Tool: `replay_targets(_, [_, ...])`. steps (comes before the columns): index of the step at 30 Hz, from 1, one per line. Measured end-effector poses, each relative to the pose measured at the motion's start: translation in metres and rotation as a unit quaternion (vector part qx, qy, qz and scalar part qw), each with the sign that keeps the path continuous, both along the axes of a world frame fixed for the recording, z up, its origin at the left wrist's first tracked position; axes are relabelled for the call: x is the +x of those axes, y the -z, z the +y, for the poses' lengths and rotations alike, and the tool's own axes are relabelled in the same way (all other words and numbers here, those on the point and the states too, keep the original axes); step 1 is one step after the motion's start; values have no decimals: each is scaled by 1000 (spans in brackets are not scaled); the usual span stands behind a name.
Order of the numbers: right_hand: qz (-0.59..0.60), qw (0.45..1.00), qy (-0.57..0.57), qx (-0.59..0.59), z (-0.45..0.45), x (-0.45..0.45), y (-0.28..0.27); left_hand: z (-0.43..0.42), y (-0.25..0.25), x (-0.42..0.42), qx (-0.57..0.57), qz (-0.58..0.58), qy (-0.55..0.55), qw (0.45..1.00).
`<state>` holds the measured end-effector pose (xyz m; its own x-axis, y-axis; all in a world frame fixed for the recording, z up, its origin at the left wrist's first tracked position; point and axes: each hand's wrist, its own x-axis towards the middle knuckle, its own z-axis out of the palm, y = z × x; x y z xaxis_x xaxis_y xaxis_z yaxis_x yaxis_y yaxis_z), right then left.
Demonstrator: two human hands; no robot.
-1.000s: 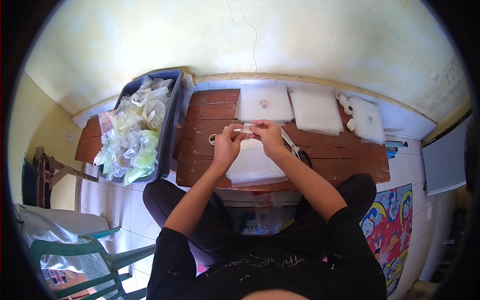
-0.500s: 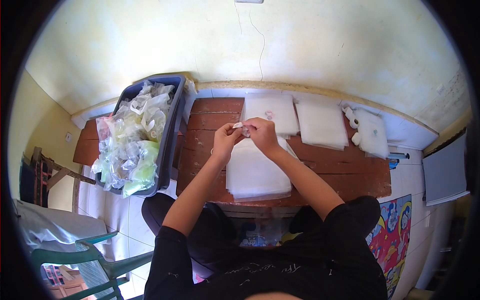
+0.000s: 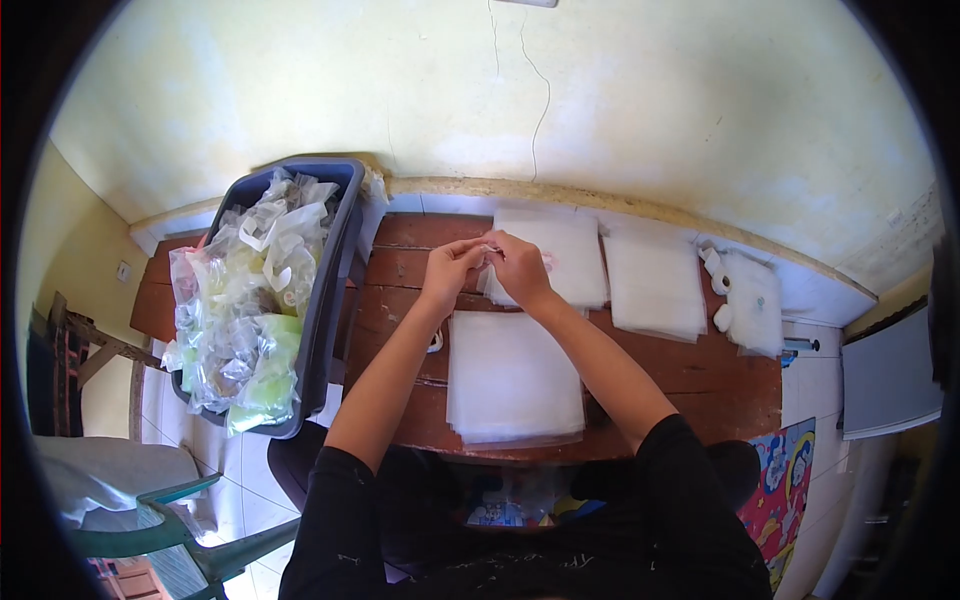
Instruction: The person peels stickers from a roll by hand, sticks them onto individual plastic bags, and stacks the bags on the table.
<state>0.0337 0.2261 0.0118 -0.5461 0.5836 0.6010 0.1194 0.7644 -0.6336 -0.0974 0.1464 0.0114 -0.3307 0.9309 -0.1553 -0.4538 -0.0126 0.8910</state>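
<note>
your left hand (image 3: pixel 452 270) and right hand (image 3: pixel 520 268) are together, fingertips clamped on a small white piece (image 3: pixel 489 249) above the table (image 3: pixel 400 337).

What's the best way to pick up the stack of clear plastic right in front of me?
I'd take the stack by its near edge, coming from your own side, with the left hand and right hand near its two corners. It lies flat on the table, its layers slightly uneven there, so pinching the full thickness should keep them together.
</note>
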Motion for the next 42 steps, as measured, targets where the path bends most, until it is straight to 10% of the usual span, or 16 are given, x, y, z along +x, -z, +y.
replay_targets(7, [9, 999, 34, 23, 44, -43, 25, 46, 23, -34, -33, 424, -110, 898])
replay_targets(25, [-205, 965, 114, 119, 86, -86, 61, 105, 66, -77, 49, 707, -137, 692])
replay_targets(42, [-128, 987, 73, 66, 19, -16, 27, -1, -1, -35, -51, 602, -58, 795])
